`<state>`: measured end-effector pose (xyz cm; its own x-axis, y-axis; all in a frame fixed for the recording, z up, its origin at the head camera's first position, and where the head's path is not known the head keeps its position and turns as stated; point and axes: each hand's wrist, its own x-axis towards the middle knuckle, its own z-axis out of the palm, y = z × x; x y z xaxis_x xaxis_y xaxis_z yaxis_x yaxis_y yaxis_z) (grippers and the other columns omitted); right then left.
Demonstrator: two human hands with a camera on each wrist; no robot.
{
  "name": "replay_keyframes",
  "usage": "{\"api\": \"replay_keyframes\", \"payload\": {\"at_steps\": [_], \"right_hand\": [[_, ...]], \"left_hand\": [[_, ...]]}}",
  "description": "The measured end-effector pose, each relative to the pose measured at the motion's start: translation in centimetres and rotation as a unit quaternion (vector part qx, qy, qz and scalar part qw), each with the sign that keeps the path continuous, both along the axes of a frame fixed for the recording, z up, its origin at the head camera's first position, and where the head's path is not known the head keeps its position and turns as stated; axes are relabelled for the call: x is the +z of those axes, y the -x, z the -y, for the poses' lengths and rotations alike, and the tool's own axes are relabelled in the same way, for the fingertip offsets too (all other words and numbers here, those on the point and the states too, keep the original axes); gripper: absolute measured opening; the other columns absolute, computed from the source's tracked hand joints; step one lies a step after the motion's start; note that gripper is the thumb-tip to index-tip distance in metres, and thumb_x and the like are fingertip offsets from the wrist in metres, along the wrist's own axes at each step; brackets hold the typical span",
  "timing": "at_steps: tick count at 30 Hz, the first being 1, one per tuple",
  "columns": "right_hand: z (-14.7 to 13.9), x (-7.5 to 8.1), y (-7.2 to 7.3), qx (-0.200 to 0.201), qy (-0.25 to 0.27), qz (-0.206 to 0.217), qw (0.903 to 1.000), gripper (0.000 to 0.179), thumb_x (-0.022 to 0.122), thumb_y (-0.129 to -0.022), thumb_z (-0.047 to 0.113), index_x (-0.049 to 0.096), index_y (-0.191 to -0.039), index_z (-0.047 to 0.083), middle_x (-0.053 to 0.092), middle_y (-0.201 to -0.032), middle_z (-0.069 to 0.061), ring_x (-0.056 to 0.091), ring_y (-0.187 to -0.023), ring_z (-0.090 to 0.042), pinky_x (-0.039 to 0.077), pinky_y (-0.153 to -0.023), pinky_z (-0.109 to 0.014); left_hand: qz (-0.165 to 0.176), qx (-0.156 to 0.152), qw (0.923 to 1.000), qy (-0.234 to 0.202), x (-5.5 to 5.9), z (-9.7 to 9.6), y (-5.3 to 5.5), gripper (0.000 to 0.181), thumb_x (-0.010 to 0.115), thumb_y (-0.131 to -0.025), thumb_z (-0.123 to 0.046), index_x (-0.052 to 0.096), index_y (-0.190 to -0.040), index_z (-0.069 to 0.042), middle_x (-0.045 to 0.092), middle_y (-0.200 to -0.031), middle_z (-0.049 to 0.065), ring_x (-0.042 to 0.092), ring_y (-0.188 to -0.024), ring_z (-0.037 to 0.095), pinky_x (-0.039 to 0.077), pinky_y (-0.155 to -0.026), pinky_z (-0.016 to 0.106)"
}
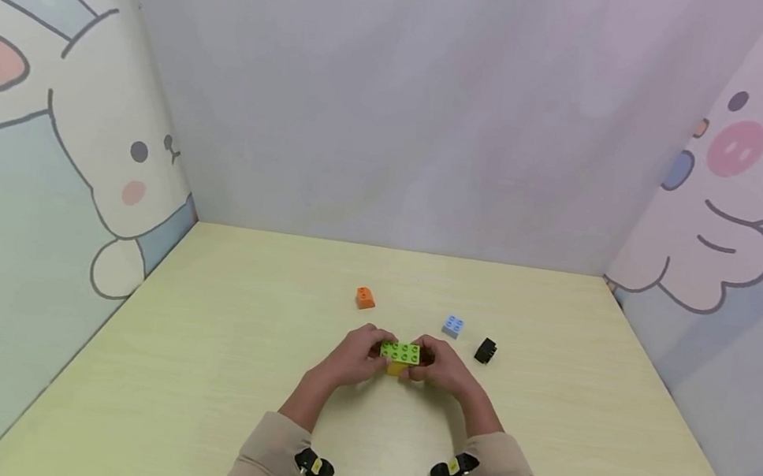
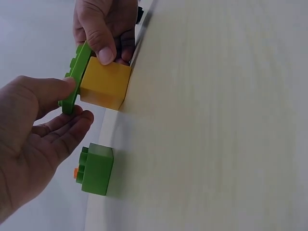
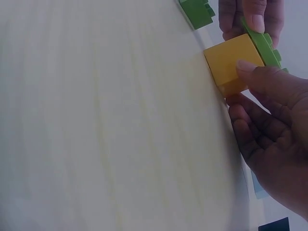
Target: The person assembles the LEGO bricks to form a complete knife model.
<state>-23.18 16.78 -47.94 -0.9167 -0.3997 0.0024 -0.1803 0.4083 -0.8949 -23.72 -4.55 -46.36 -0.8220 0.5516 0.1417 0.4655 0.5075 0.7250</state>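
Note:
A thin bright green building-block plate [image 1: 400, 351] with studs lies over a yellow block [image 2: 107, 83]. My left hand [image 1: 356, 355] pinches one end of the plate between thumb and fingers, as the left wrist view shows. The right hand [image 1: 447, 367] holds the yellow block from the other side, its thumb on the block's near face and its fingers behind. In the left wrist view the plate tilts slightly off the block's top, leaving a narrow gap. A darker green block [image 2: 97, 169] stands on the table close by the left fingers; the head view hides it behind that hand.
Beyond the hands on the pale wooden table [image 1: 239, 292] sit an orange block [image 1: 364, 298], a light blue block [image 1: 452, 326] and a small black piece [image 1: 485, 351]. A plain back wall [image 1: 397, 113] and two printed side walls close in the table.

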Motion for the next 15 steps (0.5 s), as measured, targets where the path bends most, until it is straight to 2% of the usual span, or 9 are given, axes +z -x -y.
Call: {"api": "replay_keyframes", "payload": {"at_steps": [7, 15], "right_hand": [[0.5, 2.7, -1.4, 0.004, -0.008, -0.009, 0.9999, 0.025, 0.074, -0.075, -0.001, 0.059, -0.095, 0.000, 0.056, -0.082, -0.004, 0.048, -0.075, -0.021, 0.041, -0.065, -0.033], [0.5, 3.0, -1.6, 0.010, 0.004, -0.005, 0.9999, 0.026, 0.074, -0.075, -0.001, 0.059, -0.096, -0.001, 0.058, -0.084, -0.005, 0.050, -0.077, -0.021, 0.042, -0.066, -0.033]], "left_hand": [[-0.013, -0.018, 0.9998, 0.000, -0.2, 0.0, 0.3, 0.027, 0.066, -0.085, -0.009, 0.062, -0.111, -0.005, 0.051, -0.090, 0.000, 0.050, -0.079, 0.014, 0.044, -0.068, 0.025], [0.022, 0.022, 0.9980, -0.056, -0.8, -0.1, 0.3, 0.028, 0.073, -0.081, -0.012, 0.065, -0.107, -0.008, 0.056, -0.089, -0.002, 0.055, -0.078, 0.013, 0.047, -0.068, 0.025]]}}
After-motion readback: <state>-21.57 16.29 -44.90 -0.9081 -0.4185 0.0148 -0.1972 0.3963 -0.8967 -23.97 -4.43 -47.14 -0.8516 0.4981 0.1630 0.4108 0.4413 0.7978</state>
